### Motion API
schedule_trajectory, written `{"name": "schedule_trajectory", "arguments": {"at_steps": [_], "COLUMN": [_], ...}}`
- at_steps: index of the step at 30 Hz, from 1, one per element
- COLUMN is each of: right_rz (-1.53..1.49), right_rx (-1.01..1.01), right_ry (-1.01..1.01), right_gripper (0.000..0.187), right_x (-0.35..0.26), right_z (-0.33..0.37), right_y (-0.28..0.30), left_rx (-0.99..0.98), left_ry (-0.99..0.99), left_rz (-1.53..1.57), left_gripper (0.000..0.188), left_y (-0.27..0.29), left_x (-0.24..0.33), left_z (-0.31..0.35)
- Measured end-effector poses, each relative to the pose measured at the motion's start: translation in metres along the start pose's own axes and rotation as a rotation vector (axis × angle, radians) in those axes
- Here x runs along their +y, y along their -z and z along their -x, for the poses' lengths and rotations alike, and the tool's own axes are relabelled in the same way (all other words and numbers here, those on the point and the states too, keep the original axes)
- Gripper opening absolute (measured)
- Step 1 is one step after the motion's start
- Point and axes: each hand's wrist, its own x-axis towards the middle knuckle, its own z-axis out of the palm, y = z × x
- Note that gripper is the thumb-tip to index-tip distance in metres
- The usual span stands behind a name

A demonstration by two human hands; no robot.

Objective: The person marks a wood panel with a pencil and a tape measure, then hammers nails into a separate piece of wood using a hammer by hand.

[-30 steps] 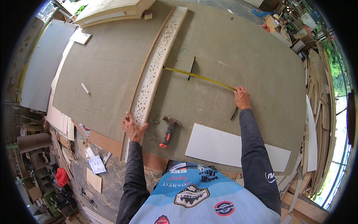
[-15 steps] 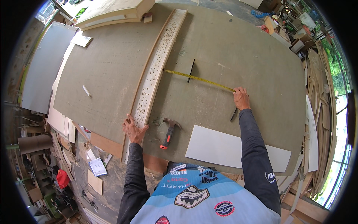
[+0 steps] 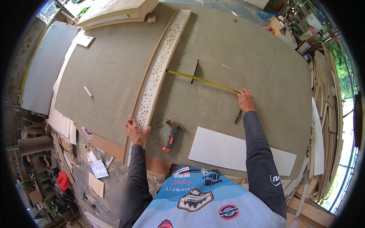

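Observation:
A long narrow white panel (image 3: 156, 72) with wooden edge strips and scattered yellowish spots lies lengthwise on the worktable. My left hand (image 3: 137, 132) rests across its near end, fingers spread toward the left strip and thumb at the right one. My right hand (image 3: 246, 100) is closed around a tape measure, whose case is hidden in the palm. The yellow tape blade (image 3: 205, 80) runs from my fingers leftward to the panel's right edge. A thin dark pen-like tool (image 3: 238, 116) shows just below that hand. Right of the panel's near end lies a claw hammer (image 3: 172, 135).
A thin black stick (image 3: 195, 72) lies by the tape blade. Near the front edge, a white board (image 3: 220, 147) extends under my right forearm. A pale boxy piece (image 3: 118, 15) stands at the far left. Stacked wood strips (image 3: 327, 125) line the right side. A small white piece (image 3: 88, 91) lies left.
Both hands, the tape blade and the panel keep their places. A blurred grey round shape now covers part of my left forearm near the lower edge.

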Motion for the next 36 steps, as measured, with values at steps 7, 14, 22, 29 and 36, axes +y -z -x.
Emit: {"name": "schedule_trajectory", "arguments": {"at_steps": [7, 14, 22, 29, 36], "right_rz": [0.004, -0.018, -0.061, -0.034, -0.049], "right_rx": [-0.007, 0.008, 0.019, 0.0, 0.034], "right_ry": [-0.003, 0.019, 0.019, -0.012, -0.002], "right_gripper": [0.022, 0.022, 0.025, 0.024, 0.023], "right_x": [0.003, -0.004, -0.007, -0.009, -0.01], "right_z": [0.0, -0.001, 0.001, 0.002, 0.001], "right_y": [0.0, 0.006, 0.012, 0.014, 0.012], "left_rx": [0.014, 0.063, 0.07, 0.056, 0.052], "left_ry": [-0.002, -0.017, -0.027, -0.036, -0.061], "left_rz": [0.004, 0.036, 0.043, 0.005, -0.069], "left_gripper": [0.119, 0.118, 0.117, 0.117, 0.119], "left_y": [-0.002, -0.006, -0.005, -0.005, -0.006], "left_x": [0.002, -0.002, -0.002, -0.001, -0.004], "left_z": [0.001, 0.001, 0.0, 0.0, -0.001]}}
